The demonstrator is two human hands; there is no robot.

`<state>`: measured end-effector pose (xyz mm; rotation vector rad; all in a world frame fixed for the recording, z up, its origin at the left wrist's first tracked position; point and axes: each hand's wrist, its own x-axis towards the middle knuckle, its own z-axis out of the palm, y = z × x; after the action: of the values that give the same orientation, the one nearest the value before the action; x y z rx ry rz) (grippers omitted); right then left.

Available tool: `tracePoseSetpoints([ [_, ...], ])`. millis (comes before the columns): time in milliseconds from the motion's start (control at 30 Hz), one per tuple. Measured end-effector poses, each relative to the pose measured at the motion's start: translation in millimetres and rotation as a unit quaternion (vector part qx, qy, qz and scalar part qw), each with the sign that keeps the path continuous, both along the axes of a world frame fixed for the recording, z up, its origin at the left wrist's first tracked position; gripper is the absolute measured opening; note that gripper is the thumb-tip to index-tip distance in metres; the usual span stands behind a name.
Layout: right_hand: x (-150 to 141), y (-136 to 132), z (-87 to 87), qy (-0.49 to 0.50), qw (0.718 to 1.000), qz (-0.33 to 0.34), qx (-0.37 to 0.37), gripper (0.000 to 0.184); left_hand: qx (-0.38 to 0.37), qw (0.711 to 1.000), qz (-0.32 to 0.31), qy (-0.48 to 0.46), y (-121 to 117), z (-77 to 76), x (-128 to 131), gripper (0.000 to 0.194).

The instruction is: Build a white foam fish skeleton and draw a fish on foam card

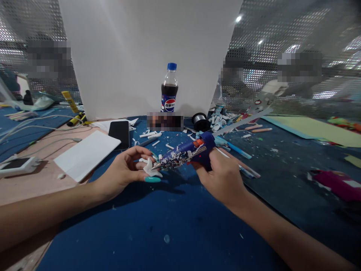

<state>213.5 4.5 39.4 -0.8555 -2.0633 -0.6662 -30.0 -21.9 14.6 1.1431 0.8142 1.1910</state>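
My right hand (222, 173) is wrapped round the handle of a blue hot glue gun (180, 153), its barrel spattered with white and dark scraps. A translucent glue stick (239, 121) sticks out of its back end. The gun's nozzle points left and meets a small white curved piece (152, 168), though I cannot tell whether it touches. Between thumb and fingers, my left hand (126, 167) pinches this white piece. Both hands are above the blue mat (158, 233).
Behind the gun stand a cola bottle (169, 90) and a wire spool (200, 121), with white scraps around. To the left lie a phone (119, 134), white sheet (87, 155) and white cabled device (18, 166). A magenta item (337, 184) and yellow paper (316, 130) lie right.
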Motion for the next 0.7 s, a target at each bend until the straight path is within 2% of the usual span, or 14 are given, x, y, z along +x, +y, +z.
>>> tracePoseSetpoints([
  [367,-0.6,-0.2,1.0,0.001,1.000,0.000,0.007,0.015,0.003,1.000,0.002,-0.015,0.0,0.2,0.5,0.045],
  [700,-1.5,-1.0,0.3,-0.007,1.000,-0.011,0.016,0.009,-0.010,1.000,0.021,0.016,-0.5,1.9,0.7,0.048],
])
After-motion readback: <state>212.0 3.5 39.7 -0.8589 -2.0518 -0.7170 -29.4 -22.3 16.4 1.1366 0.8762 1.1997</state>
